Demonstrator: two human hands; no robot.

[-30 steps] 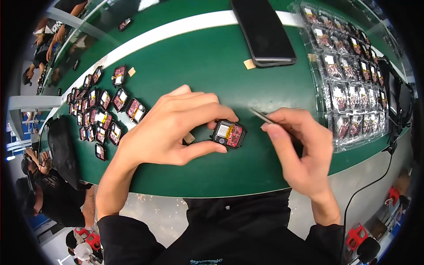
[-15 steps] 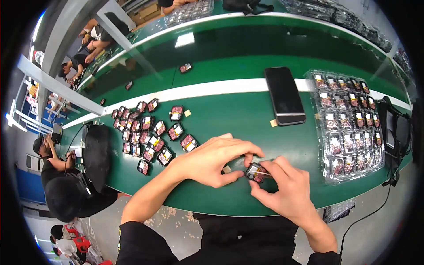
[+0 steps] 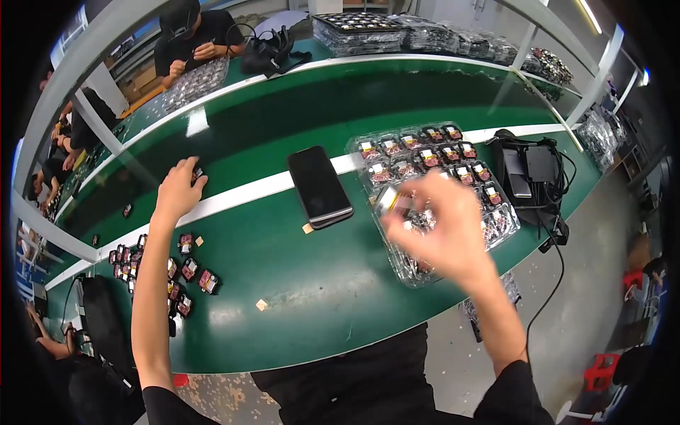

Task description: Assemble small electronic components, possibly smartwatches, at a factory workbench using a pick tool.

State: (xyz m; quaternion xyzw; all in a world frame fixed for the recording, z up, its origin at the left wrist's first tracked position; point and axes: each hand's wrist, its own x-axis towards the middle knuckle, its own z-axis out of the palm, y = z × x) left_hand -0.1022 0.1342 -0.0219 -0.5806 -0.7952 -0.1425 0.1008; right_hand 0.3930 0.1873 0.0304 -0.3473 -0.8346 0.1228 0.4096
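Small dark-and-red parts (image 3: 185,269) lie in a loose cluster on the green belt (image 3: 297,283) at the far left, each a little square piece with a reddish face; one more small part (image 3: 197,172) sits further up the belt by the white stripe (image 3: 241,195). The left hand (image 3: 178,190) is stretched well forward with the arm straight, palm down, fingers curled over that single part and touching it. A black phone (image 3: 319,185) lies face up across the stripe in the middle, with two small tan scraps (image 3: 307,228) on the belt near it. The right hand (image 3: 440,228) is raised and blurred over a clear plastic tray (image 3: 496,227) of the same parts in rows; its fingers pinch a small pale-edged piece (image 3: 392,200), though blur hides what it is. Black cabled gear (image 3: 530,173) lies just beyond the tray. Across the belt a person (image 3: 195,35) works at another tray.
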